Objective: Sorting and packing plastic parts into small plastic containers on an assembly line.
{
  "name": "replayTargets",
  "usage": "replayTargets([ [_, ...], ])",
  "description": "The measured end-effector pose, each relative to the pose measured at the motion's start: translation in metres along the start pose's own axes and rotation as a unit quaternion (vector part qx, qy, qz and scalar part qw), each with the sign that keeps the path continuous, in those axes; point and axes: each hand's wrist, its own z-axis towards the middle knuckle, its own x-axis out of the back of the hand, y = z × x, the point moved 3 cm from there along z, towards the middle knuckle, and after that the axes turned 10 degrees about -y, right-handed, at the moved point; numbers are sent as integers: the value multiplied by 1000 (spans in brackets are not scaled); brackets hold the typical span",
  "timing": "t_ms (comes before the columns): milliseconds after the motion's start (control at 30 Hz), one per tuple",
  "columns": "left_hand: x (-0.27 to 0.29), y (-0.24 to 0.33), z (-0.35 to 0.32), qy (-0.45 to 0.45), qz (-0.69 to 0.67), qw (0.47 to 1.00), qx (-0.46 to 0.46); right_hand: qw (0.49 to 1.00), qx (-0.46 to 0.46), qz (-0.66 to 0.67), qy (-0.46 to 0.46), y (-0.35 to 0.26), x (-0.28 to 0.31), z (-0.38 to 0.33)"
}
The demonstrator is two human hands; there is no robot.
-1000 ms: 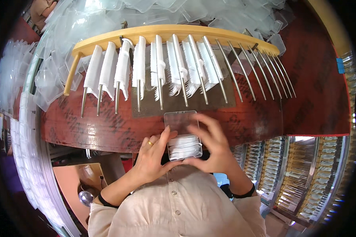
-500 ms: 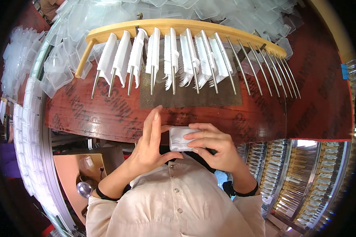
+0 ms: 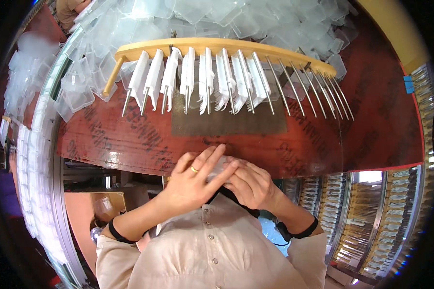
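A small clear plastic box (image 3: pixel 217 172) is between my hands at the table's near edge, mostly covered by fingers. My left hand (image 3: pixel 190 180) lies across its top and left side, fingers reaching over it, a ring on one finger. From the right, my right hand (image 3: pixel 254 185) grips the box with bent fingers, its fingertips meeting those of the left. The contents are hidden now. Beyond the hands stands a wooden rack (image 3: pixel 217 44) with metal rods. White thin pieces (image 3: pixel 207 82) hang in bunches on the rods to the left and middle; the right rods are bare.
Heaps of translucent plastic boxes (image 3: pixel 193 14) lie behind the rack and spill to its left. A dark mat (image 3: pixel 226 123) lies on the red table (image 3: pixel 140 149). Loaded racks (image 3: pixel 352 216) stand at the lower right, a cardboard carton (image 3: pixel 111 204) below left. Another person (image 3: pixel 68 12) sits far left.
My left hand has moved from standing open beside the box to lying across it. Both hands now close around the box and cover most of it. The view has shifted slightly.
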Motion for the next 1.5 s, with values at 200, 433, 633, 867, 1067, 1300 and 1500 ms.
replayTargets([
  [200, -8, 3, -31, 69, 59, 996, 2, 927, -76, 343, -135, 32, 11, 24],
  [433, 48, -34, -94, 214, -171, 935, 224, 882, -346, -292, -130, 236, 40, -48],
  [633, 31, -34, -99, 253, -297, 887, 247, 853, -439, -241, -144, 174, 27, 11],
  [867, -16, -29, -39, 160, -164, 970, 75, 864, -384, -315, -88, 105, 55, -75],
  [1067, -40, -13, -44, 87, -244, 964, 60, 945, -294, 111, -95, 26, 42, -2],
  [1300, -26, -26, -43, 18, -191, 965, 181, 989, -69, 83, -100, 13, -18, 6],
  [1500, -33, -23, -54, 23, -160, 964, 209, 959, -132, 250, -21, 14, -23, 14],
])
